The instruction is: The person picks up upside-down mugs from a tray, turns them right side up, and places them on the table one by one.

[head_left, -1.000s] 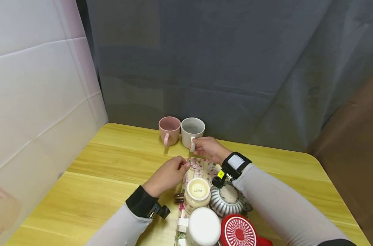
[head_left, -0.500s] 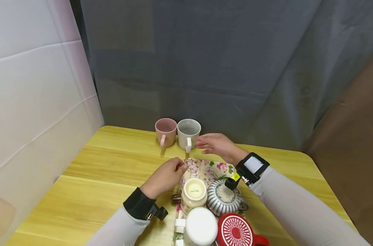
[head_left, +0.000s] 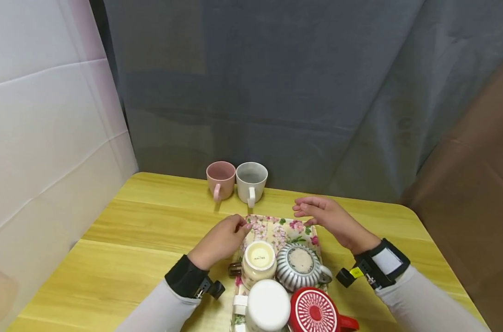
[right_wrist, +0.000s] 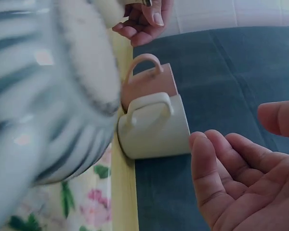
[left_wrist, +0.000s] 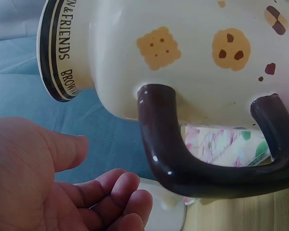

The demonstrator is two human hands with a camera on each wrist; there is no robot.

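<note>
A pink mug (head_left: 220,177) and a pale grey-white mug (head_left: 251,180) stand upright side by side at the table's far edge, handles toward me. My right hand (head_left: 303,213) hovers open above the far right corner of a floral tray (head_left: 276,228), apart from both mugs; the right wrist view shows its bare palm (right_wrist: 231,139) beside the white mug (right_wrist: 154,127). My left hand (head_left: 245,226) rests loosely curled at the tray's far left corner and holds nothing, next to an upturned cream mug (head_left: 258,260) with a brown handle (left_wrist: 159,144).
On the tray also stand a striped grey mug (head_left: 298,265), a white mug (head_left: 268,306) and a red mug (head_left: 315,313), all upside down. A grey curtain hangs behind the yellow wooden table (head_left: 151,221); a white panel stands at the left.
My right hand let go of the white mug's handle and drew back to the right, opening above the tray's far corner. The left hand stayed where it was.
</note>
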